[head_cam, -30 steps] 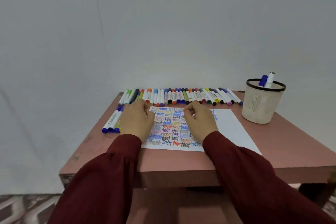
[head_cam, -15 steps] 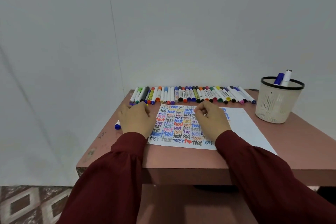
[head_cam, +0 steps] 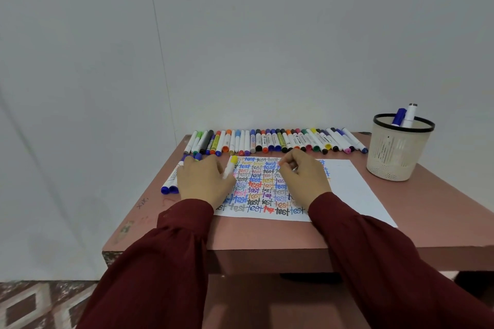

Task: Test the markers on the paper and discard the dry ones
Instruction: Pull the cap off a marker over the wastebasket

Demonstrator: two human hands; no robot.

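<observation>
Pink desk [head_cam: 267, 235], markers [head_cam: 267, 140] queued along its far edge; left hand [head_cam: 203, 181] gripping a yellow-capped marker [head_cam: 230, 167] at the paper's [head_cam: 347, 189] left edge, ready to test; right hand [head_cam: 304, 181] curled, whether on anything I can't tell; basket [head_cam: 395, 157] at the far right corner for duds.

— What's at the back?
— A plain pale grey wall [head_cam: 267, 48] from 9 to 3 o'clock, evenly lit, with a thin vertical seam [head_cam: 159, 43] at 11 o'clock
— And lower down?
— A dusty-pink table [head_cam: 433, 211], scuffed and scribbled on near its 9 o'clock edge; at 7 o'clock, floor tiles [head_cam: 32, 304] in a brown-and-white diamond pattern
</observation>
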